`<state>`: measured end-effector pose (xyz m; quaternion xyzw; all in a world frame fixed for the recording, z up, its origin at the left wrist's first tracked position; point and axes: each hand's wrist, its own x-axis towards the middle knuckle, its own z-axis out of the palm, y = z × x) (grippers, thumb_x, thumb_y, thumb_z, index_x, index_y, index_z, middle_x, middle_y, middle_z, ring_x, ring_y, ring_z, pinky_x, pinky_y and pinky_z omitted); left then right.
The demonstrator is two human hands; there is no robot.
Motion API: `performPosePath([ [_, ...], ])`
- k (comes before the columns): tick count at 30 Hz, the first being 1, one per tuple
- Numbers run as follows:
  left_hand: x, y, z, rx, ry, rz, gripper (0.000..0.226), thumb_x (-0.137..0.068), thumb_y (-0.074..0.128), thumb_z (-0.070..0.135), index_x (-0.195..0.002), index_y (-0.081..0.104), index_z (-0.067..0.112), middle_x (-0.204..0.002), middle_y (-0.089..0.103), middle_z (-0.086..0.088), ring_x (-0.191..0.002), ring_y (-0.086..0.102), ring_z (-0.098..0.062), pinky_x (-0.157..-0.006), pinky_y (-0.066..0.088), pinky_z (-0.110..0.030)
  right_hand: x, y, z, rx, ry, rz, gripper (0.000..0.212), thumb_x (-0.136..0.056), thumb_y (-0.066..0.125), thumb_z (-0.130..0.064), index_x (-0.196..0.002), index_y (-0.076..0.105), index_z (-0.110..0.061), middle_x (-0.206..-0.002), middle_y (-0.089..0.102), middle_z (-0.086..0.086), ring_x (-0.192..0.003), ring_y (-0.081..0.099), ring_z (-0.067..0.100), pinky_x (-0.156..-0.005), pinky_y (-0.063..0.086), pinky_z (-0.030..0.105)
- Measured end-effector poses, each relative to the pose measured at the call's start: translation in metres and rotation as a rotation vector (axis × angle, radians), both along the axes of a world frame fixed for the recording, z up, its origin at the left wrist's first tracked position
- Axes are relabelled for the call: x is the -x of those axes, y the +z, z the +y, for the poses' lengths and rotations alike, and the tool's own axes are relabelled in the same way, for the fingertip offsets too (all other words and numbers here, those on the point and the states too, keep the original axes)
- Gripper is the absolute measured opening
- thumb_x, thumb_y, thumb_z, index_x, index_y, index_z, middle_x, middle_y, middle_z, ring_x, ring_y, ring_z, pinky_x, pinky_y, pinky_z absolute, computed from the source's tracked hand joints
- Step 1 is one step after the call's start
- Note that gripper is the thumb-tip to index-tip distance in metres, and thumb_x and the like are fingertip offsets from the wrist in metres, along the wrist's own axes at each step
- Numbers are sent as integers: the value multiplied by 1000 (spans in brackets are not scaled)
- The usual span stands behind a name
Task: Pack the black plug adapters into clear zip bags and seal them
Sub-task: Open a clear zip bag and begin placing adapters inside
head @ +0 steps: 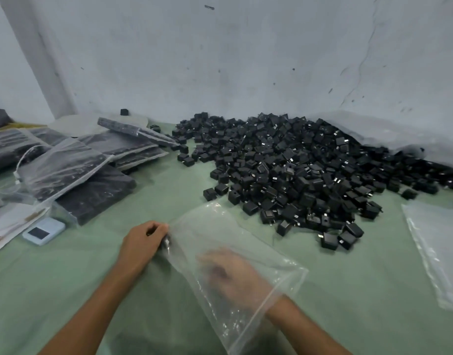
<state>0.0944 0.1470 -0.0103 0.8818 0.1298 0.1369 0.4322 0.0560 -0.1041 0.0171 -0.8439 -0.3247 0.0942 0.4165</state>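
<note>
A clear zip bag (215,226) lies slanted on the green table in front of me. My left hand (142,242) pinches the bag's left corner, and something small and dark shows at its fingertips. My right hand (233,274) is inside the bag, blurred behind the plastic; I cannot tell whether it holds anything. A large heap of black plug adapters (297,170) covers the table at the back right, just beyond the bag.
Filled zip bags of adapters (97,160) are stacked at the left. A small pale blue device (43,234) and papers (7,221) lie at the near left. Empty clear bags (435,247) lie at the right edge. A white wall stands behind.
</note>
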Motion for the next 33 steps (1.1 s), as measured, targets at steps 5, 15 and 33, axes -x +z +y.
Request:
performPosePath([
  [5, -3, -5, 1, -10, -4, -32, 32, -96, 64, 23, -65, 69, 20, -63, 69, 13, -59, 59, 6, -69, 46, -24, 39, 50, -132, -66, 48, 365, 21, -88, 62, -5, -94, 79, -16, -100, 74, 5, -92, 69, 16, -86, 52, 28],
  [15, -1, -6, 0, 5, -24, -44, 30, -98, 63, 24, -68, 70, 20, -63, 70, 14, -58, 59, 6, -66, 45, -27, -84, 17, -133, 586, -417, -169, 45, -98, 49, -15, -136, 52, -38, -109, 49, -5, -95, 56, 17, -82, 49, 36],
  [33, -2, -3, 0, 11, -22, -38, 28, -98, 62, 28, -73, 71, 20, -67, 70, 17, -64, 62, 3, -69, 45, -22, 2, 40, -169, -1138, -445, 656, 28, -92, 54, -10, -118, 64, -14, -107, 66, 14, -91, 66, 25, -82, 59, 33],
])
